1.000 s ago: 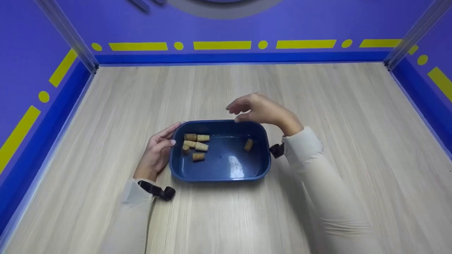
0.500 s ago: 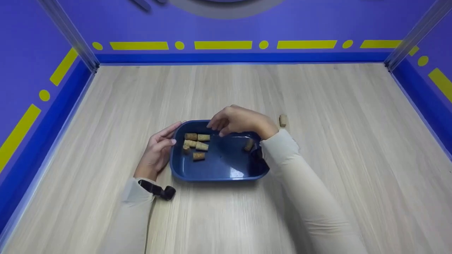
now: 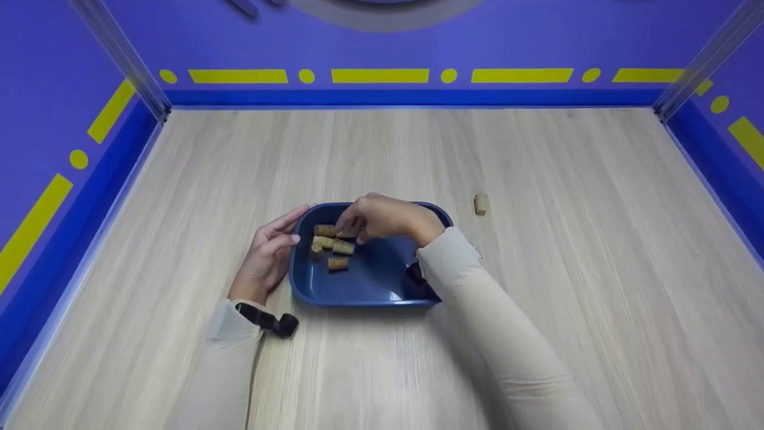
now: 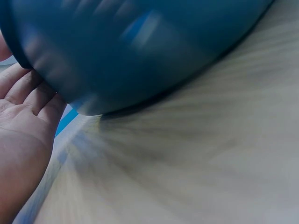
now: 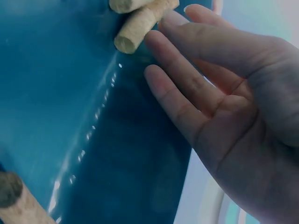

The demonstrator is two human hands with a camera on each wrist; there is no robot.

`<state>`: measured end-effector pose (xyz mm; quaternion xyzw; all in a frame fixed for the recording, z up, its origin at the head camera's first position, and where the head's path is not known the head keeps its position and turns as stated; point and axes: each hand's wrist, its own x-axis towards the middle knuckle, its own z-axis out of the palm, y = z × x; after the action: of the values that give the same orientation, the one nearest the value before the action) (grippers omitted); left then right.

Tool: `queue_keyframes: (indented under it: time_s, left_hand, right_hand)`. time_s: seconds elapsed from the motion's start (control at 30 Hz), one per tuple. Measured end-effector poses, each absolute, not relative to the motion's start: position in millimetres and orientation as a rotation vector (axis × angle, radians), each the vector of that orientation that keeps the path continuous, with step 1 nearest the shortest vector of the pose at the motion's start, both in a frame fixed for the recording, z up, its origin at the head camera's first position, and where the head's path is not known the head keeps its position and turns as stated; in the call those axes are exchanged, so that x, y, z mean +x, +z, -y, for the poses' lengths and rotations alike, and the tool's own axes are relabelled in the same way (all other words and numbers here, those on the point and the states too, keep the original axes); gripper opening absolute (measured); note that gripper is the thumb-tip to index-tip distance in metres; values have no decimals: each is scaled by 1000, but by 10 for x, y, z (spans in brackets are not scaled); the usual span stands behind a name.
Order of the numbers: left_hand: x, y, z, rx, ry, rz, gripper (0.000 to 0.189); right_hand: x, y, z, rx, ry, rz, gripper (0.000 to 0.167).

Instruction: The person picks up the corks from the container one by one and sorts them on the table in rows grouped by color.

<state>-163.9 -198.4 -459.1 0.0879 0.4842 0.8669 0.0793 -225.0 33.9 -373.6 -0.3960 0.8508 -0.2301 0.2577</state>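
A dark blue tray (image 3: 358,302) sits on the wooden table and holds several short cork pieces (image 3: 338,263) bunched at its left end. My left hand (image 3: 268,254) rests flat against the tray's left outer wall (image 4: 140,46), fingers straight. My right hand (image 3: 376,218) reaches down into the tray, its fingertips at the cork cluster. In the right wrist view that hand (image 5: 205,93) is open, fingers extended, and the tips nearly touch a cork (image 5: 140,25) on the tray floor (image 5: 56,93). Another cork (image 5: 18,205) lies at the lower left.
One loose cork (image 3: 480,203) lies on the table (image 3: 537,269) to the right of the tray. Blue walls with yellow markings (image 3: 379,76) enclose the table at the back and on both sides. My right sleeve (image 3: 477,310) crosses the tray's right end.
My right hand moved left and down from above the tray's far rim into the tray, to the cork cluster. The loose cork on the table came into view. The left hand stayed put.
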Motion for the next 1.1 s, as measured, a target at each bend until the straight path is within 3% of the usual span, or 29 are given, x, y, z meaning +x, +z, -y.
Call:
queue_keyframes:
  time_s: [0.8,1.1]
  left_hand:
    - [-1642,-4576,1978,254,2574,-1463,59]
    - [-1641,-4590,1982,284,2588,-1445,56]
  right_hand:
    - [-2188,-3965,-252,-1341,-573,-2349,42]
    - [-2168,-3959,-239,-1279,-545,-2357,42]
